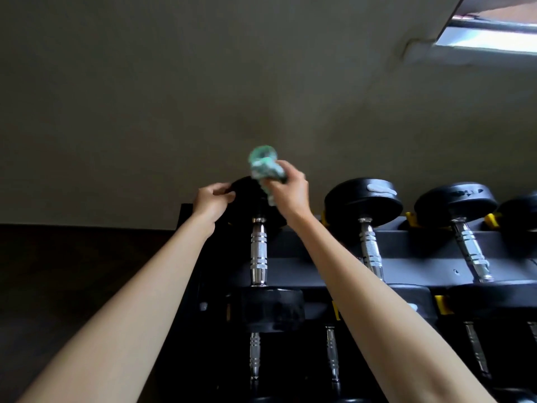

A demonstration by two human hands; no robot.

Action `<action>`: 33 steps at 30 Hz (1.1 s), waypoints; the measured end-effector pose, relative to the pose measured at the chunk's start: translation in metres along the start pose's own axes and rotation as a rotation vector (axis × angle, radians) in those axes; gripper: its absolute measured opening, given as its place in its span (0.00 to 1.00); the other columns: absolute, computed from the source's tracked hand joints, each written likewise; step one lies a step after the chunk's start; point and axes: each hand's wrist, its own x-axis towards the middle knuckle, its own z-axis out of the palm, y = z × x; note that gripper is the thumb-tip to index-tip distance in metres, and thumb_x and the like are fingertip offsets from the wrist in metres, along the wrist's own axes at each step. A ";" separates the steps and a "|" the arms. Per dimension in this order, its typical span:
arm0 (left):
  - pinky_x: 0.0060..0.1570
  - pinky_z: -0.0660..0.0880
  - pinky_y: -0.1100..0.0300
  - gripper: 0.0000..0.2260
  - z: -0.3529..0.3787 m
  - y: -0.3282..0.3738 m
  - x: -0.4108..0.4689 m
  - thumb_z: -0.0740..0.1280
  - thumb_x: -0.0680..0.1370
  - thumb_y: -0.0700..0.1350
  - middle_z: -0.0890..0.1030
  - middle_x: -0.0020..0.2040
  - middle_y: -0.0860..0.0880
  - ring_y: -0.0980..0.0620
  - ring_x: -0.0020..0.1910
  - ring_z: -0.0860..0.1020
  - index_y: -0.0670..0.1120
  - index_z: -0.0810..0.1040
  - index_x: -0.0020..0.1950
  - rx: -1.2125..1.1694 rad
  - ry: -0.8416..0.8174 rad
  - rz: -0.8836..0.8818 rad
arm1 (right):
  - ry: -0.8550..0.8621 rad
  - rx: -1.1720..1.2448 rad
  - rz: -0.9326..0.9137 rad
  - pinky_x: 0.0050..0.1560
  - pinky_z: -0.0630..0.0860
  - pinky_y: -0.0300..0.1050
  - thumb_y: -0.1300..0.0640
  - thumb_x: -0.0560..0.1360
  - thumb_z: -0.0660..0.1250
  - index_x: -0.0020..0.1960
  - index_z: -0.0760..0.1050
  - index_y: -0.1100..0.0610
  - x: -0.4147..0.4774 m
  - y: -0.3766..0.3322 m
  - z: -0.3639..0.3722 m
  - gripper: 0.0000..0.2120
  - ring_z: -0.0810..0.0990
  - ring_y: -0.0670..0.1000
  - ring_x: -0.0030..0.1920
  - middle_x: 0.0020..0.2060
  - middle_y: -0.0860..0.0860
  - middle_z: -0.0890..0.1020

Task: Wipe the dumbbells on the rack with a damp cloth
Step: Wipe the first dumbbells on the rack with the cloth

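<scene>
The left hand (213,199) is gripping the end dumbbell (258,251) by its head, the right hand (287,191) is clutching the cloth (265,167), best pressing it flat there.

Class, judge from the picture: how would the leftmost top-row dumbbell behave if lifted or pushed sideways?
The leftmost dumbbell is probably heavy for its size: thick black heads, steel handle. Round heads suggest it could roll when pushed, though the rack likely cradles it. The knurled handle should resist slipping.
</scene>
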 end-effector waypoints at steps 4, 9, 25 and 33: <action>0.23 0.70 0.74 0.16 -0.008 -0.002 -0.001 0.59 0.77 0.29 0.80 0.46 0.43 0.59 0.28 0.75 0.36 0.73 0.64 -0.081 -0.033 -0.100 | 0.023 -0.099 -0.185 0.50 0.66 0.28 0.71 0.68 0.64 0.53 0.81 0.61 -0.011 0.000 0.016 0.16 0.79 0.52 0.51 0.50 0.55 0.83; 0.44 0.73 0.68 0.20 -0.017 -0.009 -0.003 0.54 0.77 0.25 0.75 0.62 0.40 0.51 0.55 0.78 0.36 0.70 0.67 -0.132 -0.055 -0.158 | 0.223 -0.001 0.046 0.52 0.66 0.26 0.70 0.70 0.62 0.57 0.79 0.61 -0.005 0.015 0.003 0.18 0.78 0.53 0.55 0.54 0.57 0.81; 0.41 0.70 0.58 0.15 -0.033 -0.024 0.005 0.47 0.77 0.30 0.79 0.44 0.45 0.52 0.36 0.76 0.42 0.70 0.49 -0.185 0.060 -0.334 | -0.326 -0.719 -0.531 0.56 0.63 0.46 0.70 0.71 0.58 0.64 0.74 0.61 -0.014 -0.002 0.057 0.22 0.69 0.61 0.57 0.56 0.59 0.74; 0.51 0.74 0.55 0.24 -0.023 -0.018 0.003 0.46 0.75 0.26 0.78 0.57 0.37 0.46 0.49 0.77 0.37 0.58 0.71 -0.251 0.040 -0.275 | 0.238 -0.314 -0.181 0.56 0.65 0.43 0.72 0.70 0.60 0.61 0.76 0.61 -0.026 0.026 0.020 0.21 0.74 0.62 0.54 0.56 0.61 0.77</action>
